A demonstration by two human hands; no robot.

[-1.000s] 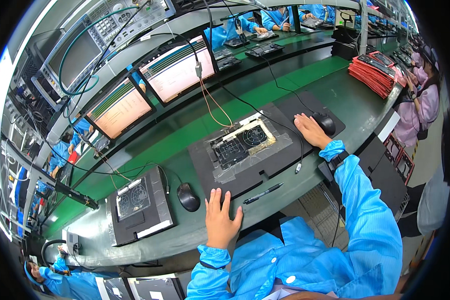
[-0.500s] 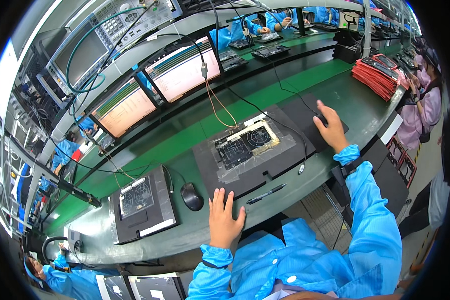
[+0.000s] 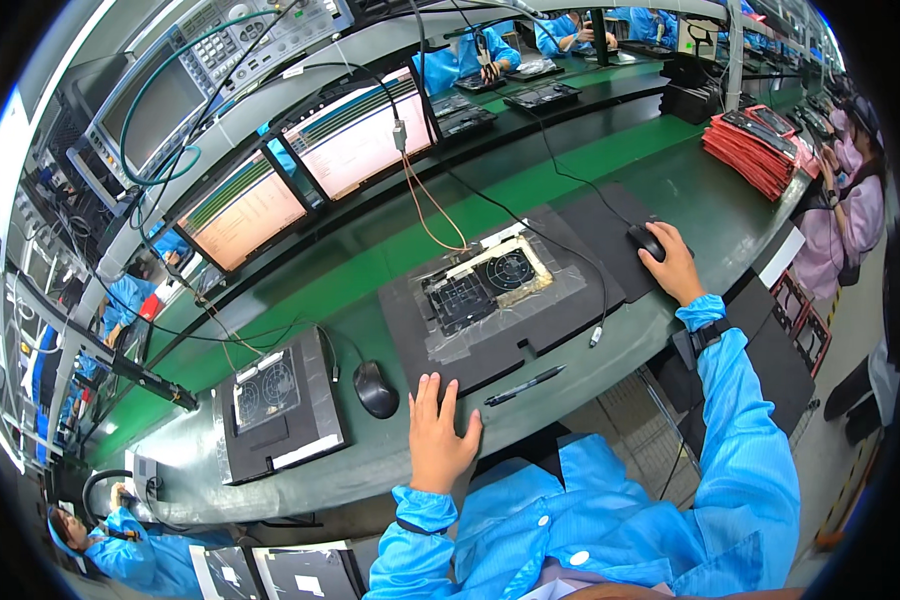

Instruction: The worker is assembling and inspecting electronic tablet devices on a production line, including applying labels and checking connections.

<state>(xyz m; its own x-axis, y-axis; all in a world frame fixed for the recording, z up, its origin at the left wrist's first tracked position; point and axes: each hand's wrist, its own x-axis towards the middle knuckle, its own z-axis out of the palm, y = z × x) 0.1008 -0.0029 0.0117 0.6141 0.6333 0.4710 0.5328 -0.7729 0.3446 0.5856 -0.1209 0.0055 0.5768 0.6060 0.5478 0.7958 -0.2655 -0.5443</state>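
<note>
My left hand (image 3: 439,440) lies at the front edge of the green bench with its fingers stretched out and nothing in it. Just beyond its fingertips is the corner of a large black foam pad (image 3: 550,340), which bears a taped test fixture (image 3: 490,283) with circular markings. At the right, my right hand (image 3: 678,266) rests on a black computer mouse (image 3: 646,242), its fingers curved over the far part. That mouse sits on a dark mat (image 3: 595,215). A black pen (image 3: 526,386) lies between my hands, near the bench edge.
Left of my left hand are a second black mouse (image 3: 375,389) and another fixture pad (image 3: 285,420). Two monitors (image 3: 360,135) stand behind, with loose cables across the bench. Red trays (image 3: 745,155) are stacked at the far right. Other people work nearby.
My right hand has come down from above the mat and closed over the mouse, which now shows more. My left hand stays flat at the bench edge. The view has shifted slightly.
</note>
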